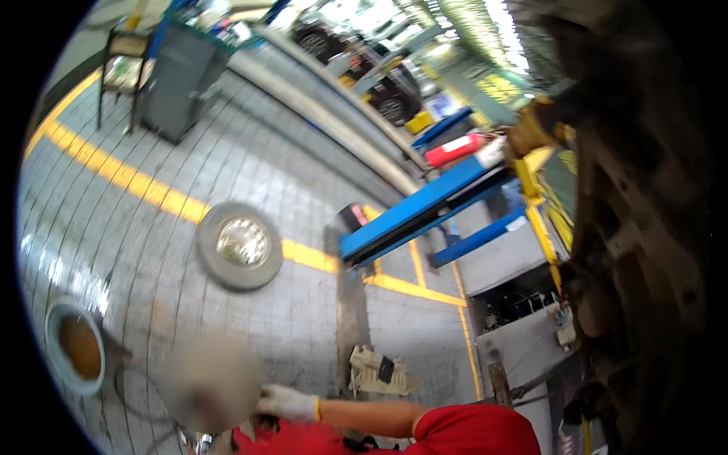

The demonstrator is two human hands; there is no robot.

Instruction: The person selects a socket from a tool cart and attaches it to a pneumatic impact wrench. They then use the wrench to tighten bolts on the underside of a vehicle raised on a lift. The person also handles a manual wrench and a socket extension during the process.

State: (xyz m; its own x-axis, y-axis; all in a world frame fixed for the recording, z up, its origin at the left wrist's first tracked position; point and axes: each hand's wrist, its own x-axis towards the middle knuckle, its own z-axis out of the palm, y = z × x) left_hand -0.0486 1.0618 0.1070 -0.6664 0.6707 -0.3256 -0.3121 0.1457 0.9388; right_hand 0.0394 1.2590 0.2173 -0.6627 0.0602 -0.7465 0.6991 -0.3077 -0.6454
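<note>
My right hand [290,403], in a whitish work glove with a yellow cuff, reaches left across the lower edge from a short red sleeve. Its fingers look curled inward, but their tips run in beside a blurred beige round patch [212,379], so what they grip cannot be made out. That patch hides whatever lies behind it. Below it a small shiny metal piece [203,443] shows at the lower edge. I cannot see my left hand. On the tiled floor ahead lies a wheel with its tyre [241,246].
A blue lift arm [425,216] juts in at the right under a dark vehicle underside [637,220]. A pale bucket [74,349] with brown contents stands left. A beige panel [375,371] lies on the floor. Further off are a grey bin [182,83] and a red cylinder [453,150].
</note>
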